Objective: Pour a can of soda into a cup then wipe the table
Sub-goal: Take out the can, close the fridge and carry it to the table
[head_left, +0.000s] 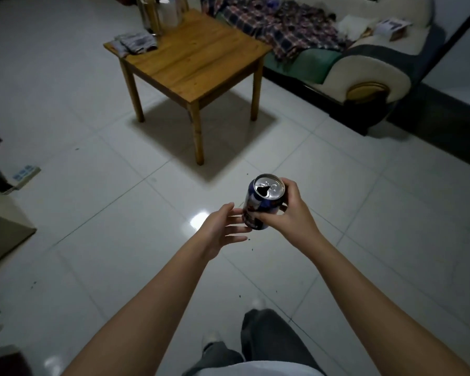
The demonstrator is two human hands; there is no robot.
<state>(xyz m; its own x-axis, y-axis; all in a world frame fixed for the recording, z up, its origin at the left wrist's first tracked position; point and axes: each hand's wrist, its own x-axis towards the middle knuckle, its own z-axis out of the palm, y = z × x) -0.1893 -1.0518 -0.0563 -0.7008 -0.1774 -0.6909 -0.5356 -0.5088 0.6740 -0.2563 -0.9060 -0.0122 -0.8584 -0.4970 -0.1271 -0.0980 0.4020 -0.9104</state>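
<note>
Both arms outstretched, right hand (pixel 291 213) gripping the opened soda can (pixel 261 202), left hand (pixel 223 229) loose-fingered just beside it.

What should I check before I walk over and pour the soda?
1. Can open: ok. The soda can has a dark hole in its lid.
2. Grip: ok. The right hand grips the can; the left hand is open beside it, fingertips at its side.
3. Can level: ok, roughly upright, top facing up.
4. Cup ready: cannot tell. A whitish container stands at the far corner of the wooden table, too blurred to name.
5. Wiping cloth: ok. A folded cloth lies on the table's left corner.
6. Path: ok. Only small dark specks on the tiled floor.
</note>
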